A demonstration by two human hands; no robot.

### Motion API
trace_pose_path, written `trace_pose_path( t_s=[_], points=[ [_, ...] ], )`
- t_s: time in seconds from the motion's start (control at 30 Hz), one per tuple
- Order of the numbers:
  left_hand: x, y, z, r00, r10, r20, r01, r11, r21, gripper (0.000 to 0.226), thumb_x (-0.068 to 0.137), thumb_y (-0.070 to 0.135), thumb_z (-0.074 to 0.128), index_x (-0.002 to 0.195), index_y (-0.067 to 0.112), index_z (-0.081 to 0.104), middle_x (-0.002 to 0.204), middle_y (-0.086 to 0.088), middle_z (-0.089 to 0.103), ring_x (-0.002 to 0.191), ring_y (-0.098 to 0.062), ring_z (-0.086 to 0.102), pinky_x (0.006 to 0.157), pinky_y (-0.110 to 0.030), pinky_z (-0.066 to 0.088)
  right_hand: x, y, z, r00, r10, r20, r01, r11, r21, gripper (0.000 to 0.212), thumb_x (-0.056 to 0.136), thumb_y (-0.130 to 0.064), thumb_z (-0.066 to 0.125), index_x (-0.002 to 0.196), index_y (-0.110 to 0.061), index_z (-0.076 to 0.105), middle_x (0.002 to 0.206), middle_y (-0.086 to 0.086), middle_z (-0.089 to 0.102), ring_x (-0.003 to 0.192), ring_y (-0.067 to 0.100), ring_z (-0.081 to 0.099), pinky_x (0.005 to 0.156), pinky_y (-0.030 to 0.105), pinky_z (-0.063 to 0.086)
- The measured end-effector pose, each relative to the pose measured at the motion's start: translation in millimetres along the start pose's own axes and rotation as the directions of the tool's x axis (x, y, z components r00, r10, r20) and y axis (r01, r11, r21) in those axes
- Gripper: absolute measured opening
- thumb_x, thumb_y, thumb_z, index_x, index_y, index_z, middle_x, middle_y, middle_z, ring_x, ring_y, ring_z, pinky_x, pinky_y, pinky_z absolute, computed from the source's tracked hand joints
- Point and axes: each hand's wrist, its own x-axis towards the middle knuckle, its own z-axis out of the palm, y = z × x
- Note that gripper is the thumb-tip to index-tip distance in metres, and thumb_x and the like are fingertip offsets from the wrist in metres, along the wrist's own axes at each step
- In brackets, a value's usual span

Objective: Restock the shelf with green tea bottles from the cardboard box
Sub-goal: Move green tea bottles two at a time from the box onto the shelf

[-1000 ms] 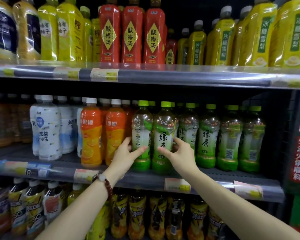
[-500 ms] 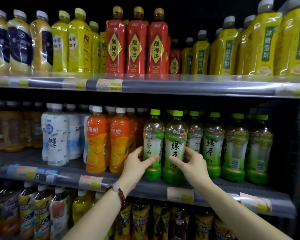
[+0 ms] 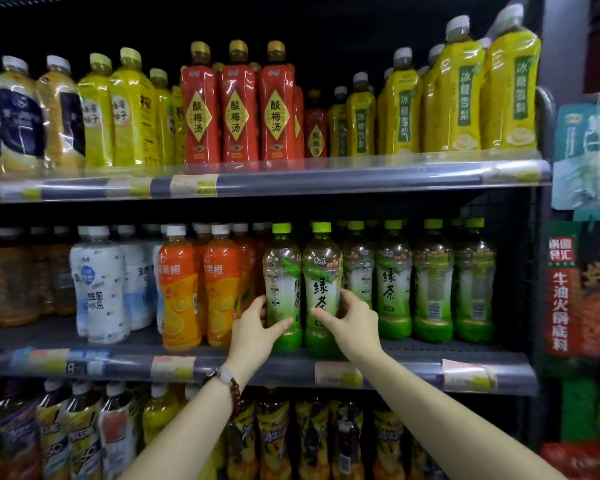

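Green tea bottles (image 3: 321, 289) upright, gripped between both hands' fingers (image 3: 349, 296).

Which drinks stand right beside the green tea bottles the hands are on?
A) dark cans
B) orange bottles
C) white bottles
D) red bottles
B: the orange bottles stand just left of the green tea bottle that the left hand grips, on the same shelf.

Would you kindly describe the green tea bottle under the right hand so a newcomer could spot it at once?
Find the middle shelf, below the red bottles. Its right half is a row of green-capped bottles; the one you want is second from the left. It alone stands with its label squarely forward and has the right hand on it.
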Motion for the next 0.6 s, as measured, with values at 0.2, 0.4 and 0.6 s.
trace_pose_path(
  t_s=[0.2, 0.4, 0.6],
  points=[
    [-16.5, 6.0, -1.6, 0.997, 0.074, -0.039, -0.058, 0.948, 0.312, 0.074, 0.077, 0.033, 0.074, 0.139, 0.011, 0.040, 0.127, -0.010, 0.059, 0.116, -0.025, 0.056, 0.098, -0.038, 0.049, -7.8, 3.5, -9.4, 0.999, -0.017, 0.039, 0.021, 0.994, -0.109, 0.068, 0.078, -0.031, 0.076, 0.136, -0.009, 0.049, 0.123, 0.006, 0.064, 0.116, 0.020, 0.058, 0.098, 0.028, 0.046],
    [-43.2, 16.0, 3.5, 0.980, 0.193, -0.040, -0.141, 0.828, 0.542, 0.058, 0.082, 0.021, 0.069, 0.132, 0.006, 0.045, 0.125, -0.011, 0.053, 0.117, -0.027, 0.051, 0.097, -0.033, 0.045, -22.4, 16.6, -32.2, 0.982, -0.075, 0.173, 0.120, 0.957, -0.265, 0.065, 0.079, -0.019, 0.075, 0.137, -0.014, 0.045, 0.128, 0.009, 0.061, 0.117, 0.025, 0.057, 0.097, 0.035, 0.049],
    [-79.0, 34.2, 31.6, 0.956, 0.293, -0.013, -0.228, 0.770, 0.596, 0.044, 0.085, 0.016, 0.064, 0.126, 0.010, 0.051, 0.126, -0.010, 0.051, 0.117, -0.030, 0.045, 0.097, -0.035, 0.042, -39.5, 36.2, -69.1, 0.968, -0.150, 0.200, 0.218, 0.900, -0.378, 0.055, 0.080, -0.018, 0.073, 0.131, -0.013, 0.053, 0.130, 0.006, 0.060, 0.121, 0.023, 0.055, 0.096, 0.033, 0.047]
  ],
)
